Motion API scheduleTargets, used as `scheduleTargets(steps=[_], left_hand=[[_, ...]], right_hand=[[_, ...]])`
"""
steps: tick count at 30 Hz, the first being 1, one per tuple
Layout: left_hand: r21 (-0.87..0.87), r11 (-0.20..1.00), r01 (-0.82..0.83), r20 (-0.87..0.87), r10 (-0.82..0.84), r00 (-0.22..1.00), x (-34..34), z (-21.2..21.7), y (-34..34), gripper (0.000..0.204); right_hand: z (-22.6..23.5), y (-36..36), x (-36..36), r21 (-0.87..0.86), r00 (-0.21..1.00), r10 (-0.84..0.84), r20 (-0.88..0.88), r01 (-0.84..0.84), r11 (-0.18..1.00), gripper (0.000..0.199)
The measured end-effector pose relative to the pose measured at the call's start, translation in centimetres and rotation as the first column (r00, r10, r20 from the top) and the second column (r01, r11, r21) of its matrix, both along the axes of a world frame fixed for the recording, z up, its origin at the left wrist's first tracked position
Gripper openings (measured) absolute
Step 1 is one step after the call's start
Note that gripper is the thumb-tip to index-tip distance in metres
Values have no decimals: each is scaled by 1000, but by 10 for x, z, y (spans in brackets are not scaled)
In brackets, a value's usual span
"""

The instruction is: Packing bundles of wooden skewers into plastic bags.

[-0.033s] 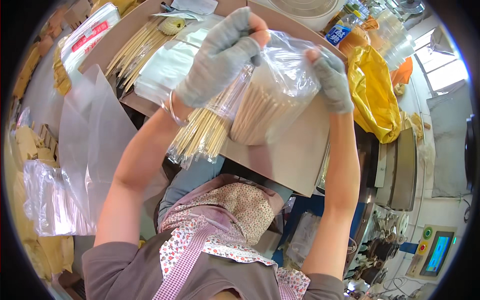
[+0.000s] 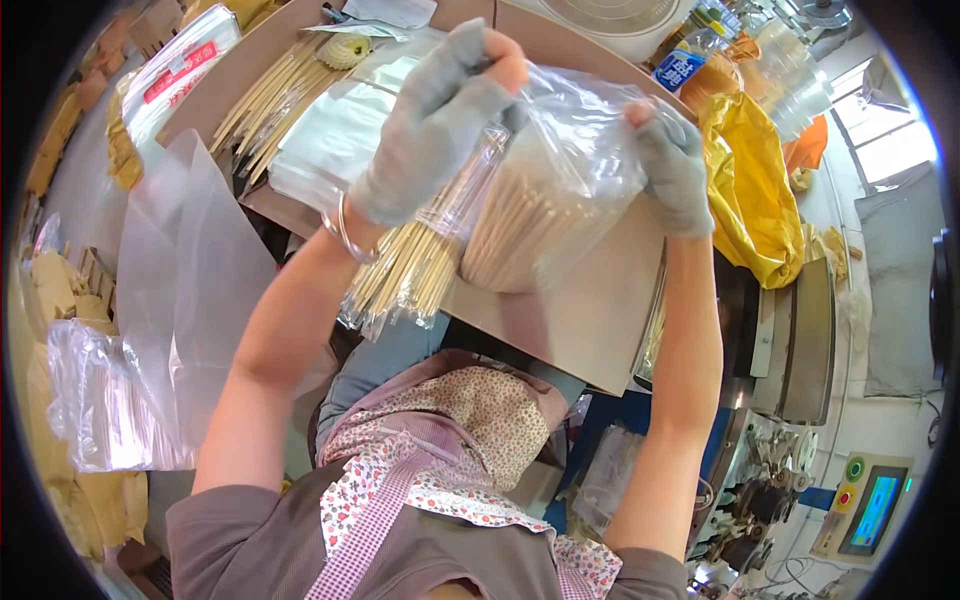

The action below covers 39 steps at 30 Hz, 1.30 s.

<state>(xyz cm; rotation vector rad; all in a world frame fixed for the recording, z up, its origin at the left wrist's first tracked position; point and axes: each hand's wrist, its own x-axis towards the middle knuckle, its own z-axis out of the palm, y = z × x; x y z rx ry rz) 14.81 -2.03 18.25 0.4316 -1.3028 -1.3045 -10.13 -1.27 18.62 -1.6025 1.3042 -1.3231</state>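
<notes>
A clear plastic bag [image 2: 570, 130] full of thin wooden sticks [image 2: 530, 235] stands on the brown board in front of me. My left hand [image 2: 435, 125], in a grey fingerless glove, is closed on the bag's upper left edge. On the opposite side my right hand [image 2: 672, 165], gloved the same way, grips the upper right edge, and the plastic stretches between them. Below my left wrist lies another bundle of sticks [image 2: 405, 270] in clear wrap, partly covered by my hand.
Flat clear bags [image 2: 335, 140] are stacked at the left of the board [image 2: 590, 320], beside loose sticks [image 2: 270, 100]. A yellow sack [image 2: 750, 190] is at the right, above a machine [image 2: 765, 480] with a control panel [image 2: 870, 510]. More wrapped bundles [image 2: 110, 400] lie far left.
Both hands have shifted slightly: the left a little down and left, the right a little right and down. The bag's top is drawn slightly wider.
</notes>
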Motion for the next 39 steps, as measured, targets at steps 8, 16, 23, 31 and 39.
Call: scheduleTargets(steps=[8, 16, 23, 31, 39], left_hand=[[-8, 1000, -1, 440, 5, 898, -69, -110, -2, 88], [581, 714, 390, -48, -448, 893, -109, -157, -65, 52], [754, 523, 398, -80, -528, 845, -105, -177, -84, 43], [847, 407, 342, -123, -475, 871, -97, -164, -116, 47], [850, 431, 302, -66, -482, 874, -91, -173, -113, 45]], right_hand=[[-7, -16, -31, -674, 867, -426, -258, 154, 723, 22], [-115, -129, -145, 337, 818, -520, 246, 431, 837, 28], [-4, -142, -55, -58, 980, -138, 143, 148, 987, 19], [-112, -113, -112, 161, 898, -355, 261, 322, 933, 28], [-185, -150, -122, 3, 866, -336, 371, 360, 933, 31]])
